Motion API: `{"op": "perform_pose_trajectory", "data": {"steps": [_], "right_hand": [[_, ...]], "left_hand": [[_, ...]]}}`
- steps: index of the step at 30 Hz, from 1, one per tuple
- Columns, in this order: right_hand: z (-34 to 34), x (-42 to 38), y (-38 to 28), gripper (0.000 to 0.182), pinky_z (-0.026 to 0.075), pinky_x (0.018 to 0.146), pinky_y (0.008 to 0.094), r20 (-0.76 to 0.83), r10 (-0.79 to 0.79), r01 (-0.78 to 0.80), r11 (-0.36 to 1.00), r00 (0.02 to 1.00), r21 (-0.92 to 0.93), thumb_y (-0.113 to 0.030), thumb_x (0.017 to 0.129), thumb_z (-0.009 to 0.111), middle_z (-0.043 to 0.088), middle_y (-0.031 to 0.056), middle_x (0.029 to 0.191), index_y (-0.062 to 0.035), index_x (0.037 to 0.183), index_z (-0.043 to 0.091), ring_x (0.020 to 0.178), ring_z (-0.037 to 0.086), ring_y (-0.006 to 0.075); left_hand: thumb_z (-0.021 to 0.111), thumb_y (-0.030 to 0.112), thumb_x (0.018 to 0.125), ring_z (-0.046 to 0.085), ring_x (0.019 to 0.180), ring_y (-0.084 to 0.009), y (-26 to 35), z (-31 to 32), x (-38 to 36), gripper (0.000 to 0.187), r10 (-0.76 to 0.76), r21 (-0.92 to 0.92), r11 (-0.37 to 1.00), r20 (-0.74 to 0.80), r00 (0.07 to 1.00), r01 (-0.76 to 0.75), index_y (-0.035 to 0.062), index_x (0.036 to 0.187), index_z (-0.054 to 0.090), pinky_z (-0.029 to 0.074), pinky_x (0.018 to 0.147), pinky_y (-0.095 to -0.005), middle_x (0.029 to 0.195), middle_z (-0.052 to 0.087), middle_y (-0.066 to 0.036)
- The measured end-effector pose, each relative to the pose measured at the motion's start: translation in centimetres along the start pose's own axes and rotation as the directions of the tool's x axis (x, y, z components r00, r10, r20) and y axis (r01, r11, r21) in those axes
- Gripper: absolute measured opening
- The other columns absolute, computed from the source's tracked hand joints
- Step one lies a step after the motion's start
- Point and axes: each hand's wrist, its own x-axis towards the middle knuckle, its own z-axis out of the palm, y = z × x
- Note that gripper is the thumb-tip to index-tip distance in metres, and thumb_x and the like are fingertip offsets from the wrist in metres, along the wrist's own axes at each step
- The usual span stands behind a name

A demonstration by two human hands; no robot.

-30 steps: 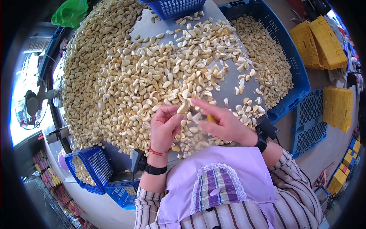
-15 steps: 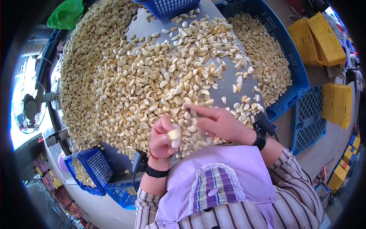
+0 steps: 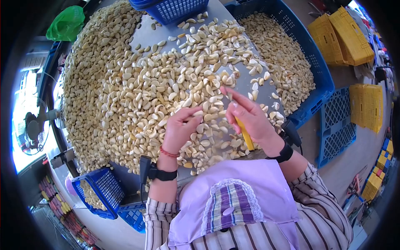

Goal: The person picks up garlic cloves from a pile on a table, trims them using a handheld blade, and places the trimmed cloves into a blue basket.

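Standing on the far left is a fan, with a green bag up past it. Next comes a small blue basket tipped on its side, with pale bits in it. Then there is a big pile of cloves, which look like peeled garlic, spread over the gray tabletop. The left hand is over the near part of the pile and pinches 1 clove between the thumb and a finger. Above the pile, at the top, sits another blue basket. The 2 hands are apart, with a small gap between them. The right hand is curled around a tool with a yellow handle. It has just turned, so a lot more of the handle shows now. The tip is too blurry to tell, but it looks to be off the clove, so I think no cutting is going on right now. To the right is a big blue crate full of cloves, then a blue rack and some yellow crates.
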Motion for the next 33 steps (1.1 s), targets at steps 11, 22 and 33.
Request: {"op": "perform_pose_trajectory", "data": {"steps": [11, 22, 33], "right_hand": [[2.4, -0.8, 0.1, 0.049, 0.043, 0.053, 0.0202, 0.263, 0.167, -0.068, 0.935, 0.95, -0.349, -0.025, 0.094, 0.053, 0.059, -0.0011, 0.083, -0.0094, 0.139, 0.042, 0.065, 0.052, 0.0029], [0.6, 0.7, 0.4, 0.044, 0.038, 0.045, 0.0179, 0.013, 0.056, -0.057, 0.997, 0.998, 0.048, -0.021, 0.095, 0.051, 0.053, -0.0016, 0.071, -0.0053, 0.135, 0.044, 0.049, 0.045, 0.004], [1.8, -0.6, 0.1, 0.056, 0.043, 0.05, 0.0182, 0.176, 0.091, -0.049, 0.972, 0.98, -0.229, -0.025, 0.093, 0.054, 0.056, -0.0006, 0.077, -0.0132, 0.144, 0.034, 0.061, 0.049, 0.0022]], "left_hand": [[0.066, 0.009, 0.082, 0.045, 0.049, -0.0051, 1.5, 0.6, -4.5, 0.015, 0.168, -0.791, 0.612, 0.159, 0.973, 0.023, 0.0066, 0.088, 0.052, 0.032, 0.042, -0.0164, 0.074, 0.06, -0.005], [0.068, 0.021, 0.082, 0.058, 0.067, -0.012, 0.7, -1.5, 3.0, 0.025, 0.497, 0.76, 0.591, -0.078, 0.864, -0.272, -0.0017, 0.092, 0.065, 0.046, 0.06, -0.0246, 0.075, 0.062, -0.002], [0.066, -0.002, 0.081, 0.049, 0.057, -0.0013, 2.5, 0.3, -1.6, 0.018, 0.007, -0.374, 0.925, -0.172, 0.985, -0.072, 0.0019, 0.098, 0.064, 0.036, 0.049, -0.0141, 0.074, 0.062, 0.0]]}}
